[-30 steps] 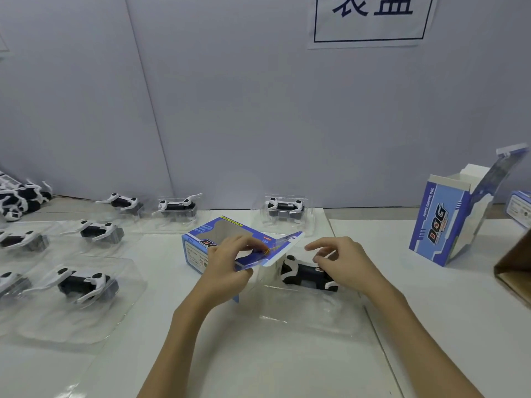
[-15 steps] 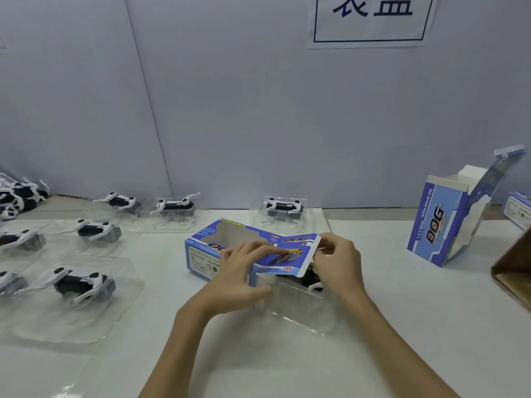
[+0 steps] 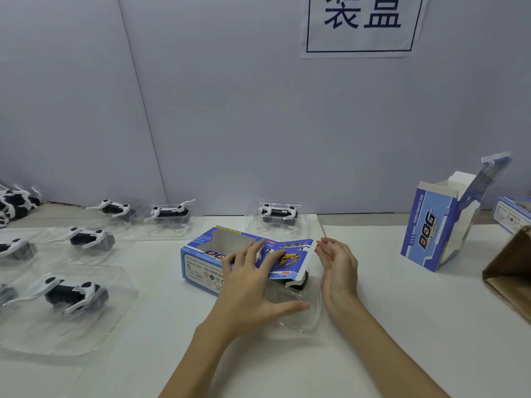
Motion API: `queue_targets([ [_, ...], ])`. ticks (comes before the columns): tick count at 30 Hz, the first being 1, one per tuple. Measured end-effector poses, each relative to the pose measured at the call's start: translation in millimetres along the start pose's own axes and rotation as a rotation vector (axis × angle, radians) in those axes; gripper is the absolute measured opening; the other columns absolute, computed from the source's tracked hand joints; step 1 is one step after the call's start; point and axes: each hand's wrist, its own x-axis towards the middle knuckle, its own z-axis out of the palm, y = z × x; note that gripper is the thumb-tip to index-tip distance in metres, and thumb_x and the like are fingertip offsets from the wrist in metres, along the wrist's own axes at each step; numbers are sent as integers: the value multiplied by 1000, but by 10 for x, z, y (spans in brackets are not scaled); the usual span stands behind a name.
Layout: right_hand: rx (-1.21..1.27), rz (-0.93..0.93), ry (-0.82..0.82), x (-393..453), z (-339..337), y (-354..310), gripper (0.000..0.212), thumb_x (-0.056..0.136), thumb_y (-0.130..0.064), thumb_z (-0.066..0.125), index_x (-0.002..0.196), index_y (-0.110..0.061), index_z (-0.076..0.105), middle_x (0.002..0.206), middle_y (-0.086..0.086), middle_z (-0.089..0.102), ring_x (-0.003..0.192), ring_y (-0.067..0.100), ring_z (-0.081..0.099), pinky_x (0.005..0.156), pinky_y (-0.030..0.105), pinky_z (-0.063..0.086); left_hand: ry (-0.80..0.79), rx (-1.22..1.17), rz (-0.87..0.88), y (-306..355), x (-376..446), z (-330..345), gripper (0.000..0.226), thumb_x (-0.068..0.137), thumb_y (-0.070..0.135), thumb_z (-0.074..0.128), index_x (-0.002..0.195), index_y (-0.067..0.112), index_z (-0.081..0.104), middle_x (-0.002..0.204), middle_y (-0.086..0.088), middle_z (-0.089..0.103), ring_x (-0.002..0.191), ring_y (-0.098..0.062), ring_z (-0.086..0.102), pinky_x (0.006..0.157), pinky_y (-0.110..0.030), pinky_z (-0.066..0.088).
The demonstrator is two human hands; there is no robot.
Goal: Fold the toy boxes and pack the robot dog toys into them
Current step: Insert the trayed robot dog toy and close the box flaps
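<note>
**Both hands spread at the blue toy box**

Plainly, the left hand lies with its fingers straight and fanned across the glossy printed top of the blue toy box, the thumb stretched out low toward the clear plastic tray that sticks out of the box's near-right end. It presses rather than grips. The right hand stands edge-up just to the right of the box, its fingers straight and together, close to the raised end flap; whether they touch the flap cannot be told.

The box is a flat cardboard oblong with a cut-out window, lying on its side on the white table. Under the flap only a dark sliver of the robot dog toy shows; the rest is hidden by flap and hand.

Behind the box another black-and-white dog in a clear blister sits at the wall. Left of the box more dogs rest on thin transparent trays, some cut off by the picture's edge. Well to the right of the box an upright open box stands, and beyond it a brown carton corner, partly cropped.
</note>
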Motion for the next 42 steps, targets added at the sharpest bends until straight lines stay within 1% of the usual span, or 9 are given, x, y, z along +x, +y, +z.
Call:
queue_targets([
  [4, -16, 9, -56, 53, -17, 23, 22, 100, 4, 44, 102, 0, 66, 116, 18, 67, 107, 21, 71, 93, 25, 55, 26, 32, -3, 25, 12, 20, 96, 68, 102, 37, 149, 49, 38, 161, 12, 33, 153, -8, 19, 121, -39, 6],
  [12, -205, 63, -224, -25, -9, 144, 33, 101, -4, 40, 115, 7, 69, 117, 24, 73, 113, 37, 70, 107, 49, 51, 57, 41, -13, 103, 70, 24, 58, 83, 53, 42, 137, 35, 53, 147, 15, 50, 143, -11, 38, 114, -31, 14],
  [16, -274, 119, -356, -67, -8, 116, 36, 103, -8, 40, 117, 0, 72, 111, 16, 78, 108, 34, 73, 102, 45, 56, 83, 3, -29, 57, 87, 7, 42, 88, 18, 57, 129, 26, 58, 138, 12, 58, 138, -17, 45, 105, -25, 16],
  [22, -662, -118, -519, -85, -70, 252, 40, 94, 15, 56, 124, -7, 69, 117, 4, 77, 111, 20, 73, 95, 32, 59, 115, -69, 0, -48, 65, -1, 45, 87, 10, 62, 131, 20, 60, 137, 8, 63, 141, -19, 47, 105, -22, 17],
  [26, -784, -212, -601, -82, -76, 268, 41, 100, 6, 53, 130, -19, 67, 127, -9, 72, 121, 6, 65, 104, 24, 52, 210, -216, 12, -57, 51, -16, 45, 83, 2, 52, 122, 18, 67, 113, 11, 71, 107, -15, 61, 97, -16, 27],
  [30, -768, -235, -695, -65, -88, 209, 34, 106, -13, 55, 132, -31, 65, 125, -19, 72, 118, 1, 66, 99, 23, 52, 341, -397, 1, 12, 50, -51, 37, 96, 9, 55, 121, 33, 68, 98, 25, 67, 98, -14, 58, 91, -16, 41],
  [35, -681, -388, -569, -85, -39, 126, 19, 106, -19, 59, 113, -27, 75, 102, -8, 79, 95, 17, 73, 83, 41, 60, 490, -628, 67, 113, 67, -137, 29, 100, 27, 65, 126, 39, 64, 118, 18, 71, 112, -17, 65, 92, -45, 54],
  [38, -655, -483, -399, -75, -35, 72, 23, 104, -41, 59, 100, -27, 77, 88, -6, 78, 78, 12, 66, 71, 35, 55, 377, -590, 123, 162, 27, -129, 85, 86, 63, 74, 156, 39, 31, 149, 16, 53, 135, -25, 49, 106, -40, 45],
  [42, -608, -511, -277, -64, -57, -33, 16, 100, -33, 68, 86, -32, 75, 75, -8, 74, 69, 14, 57, 62, 29, 49, 322, -461, 193, 123, 13, -121, 130, 59, 81, 83, 161, 44, 11, 168, 14, 25, 146, -25, 35, 113, -39, 38],
])
